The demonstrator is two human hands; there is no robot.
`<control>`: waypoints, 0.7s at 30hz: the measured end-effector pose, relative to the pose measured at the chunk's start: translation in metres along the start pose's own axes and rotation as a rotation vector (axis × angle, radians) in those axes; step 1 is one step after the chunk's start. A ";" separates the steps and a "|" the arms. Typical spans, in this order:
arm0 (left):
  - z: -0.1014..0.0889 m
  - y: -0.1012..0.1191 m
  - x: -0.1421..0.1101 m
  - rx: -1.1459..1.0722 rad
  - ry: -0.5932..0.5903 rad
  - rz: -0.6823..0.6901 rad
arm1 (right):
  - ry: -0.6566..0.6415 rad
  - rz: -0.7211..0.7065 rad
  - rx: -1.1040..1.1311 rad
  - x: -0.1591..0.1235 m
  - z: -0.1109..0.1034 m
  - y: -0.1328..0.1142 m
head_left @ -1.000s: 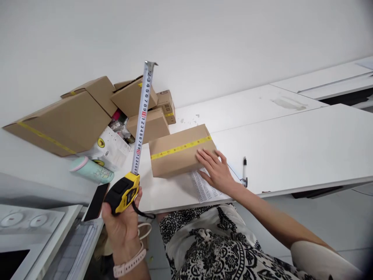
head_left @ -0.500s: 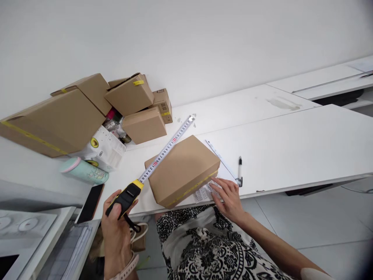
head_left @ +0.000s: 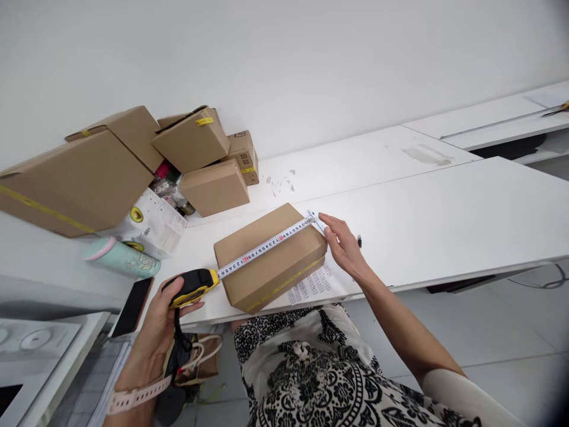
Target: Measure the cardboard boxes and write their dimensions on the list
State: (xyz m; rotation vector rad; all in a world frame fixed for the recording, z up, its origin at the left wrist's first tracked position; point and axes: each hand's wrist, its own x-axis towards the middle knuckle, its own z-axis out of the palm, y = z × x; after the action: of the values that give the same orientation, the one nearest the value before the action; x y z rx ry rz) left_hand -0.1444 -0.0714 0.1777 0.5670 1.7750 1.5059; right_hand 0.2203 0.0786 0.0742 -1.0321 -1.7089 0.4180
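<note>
Left hand (head_left: 163, 308) gripped tape measure (head_left: 194, 283), already extended across carton (head_left: 272, 225); seating of hook (head_left: 310, 219) and closure of right hand (head_left: 344, 243) were indeterminable.

Tape blade (head_left: 267, 246) lies across the box (head_left: 271, 255).

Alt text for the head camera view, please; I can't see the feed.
The left hand grips a yellow-and-black tape measure, its blade stretched across the top of a cardboard box on a white table; the right hand is at the blade's far end. More boxes and a mint-green bottle sit to the left.
</note>
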 end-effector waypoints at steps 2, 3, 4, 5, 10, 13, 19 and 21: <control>-0.001 0.002 0.000 0.012 0.007 0.001 | -0.119 0.020 0.045 0.011 0.004 -0.001; -0.001 0.002 0.001 0.019 0.009 -0.003 | -0.166 0.028 0.055 0.016 0.005 -0.002; -0.002 0.002 0.001 0.024 0.011 -0.011 | -0.207 0.032 0.057 0.021 0.007 -0.003; -0.003 0.001 0.001 0.029 0.007 -0.023 | -0.243 0.033 0.051 0.025 0.009 -0.005; -0.013 -0.004 0.001 0.065 -0.032 -0.071 | -0.371 0.052 -0.073 0.035 0.013 -0.013; -0.018 -0.007 -0.003 0.083 -0.077 -0.049 | -0.372 0.049 -0.141 0.034 0.013 -0.015; -0.021 -0.010 -0.012 0.095 -0.096 0.008 | -0.359 0.001 -0.134 0.032 0.012 -0.010; -0.022 -0.012 -0.012 0.096 -0.126 0.005 | -0.348 -0.014 -0.119 0.032 0.013 -0.008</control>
State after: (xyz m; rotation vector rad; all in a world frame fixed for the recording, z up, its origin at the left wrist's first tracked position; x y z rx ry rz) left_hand -0.1518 -0.0972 0.1706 0.7001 1.7561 1.3627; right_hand 0.2031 0.1020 0.0935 -1.0783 -2.0710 0.5145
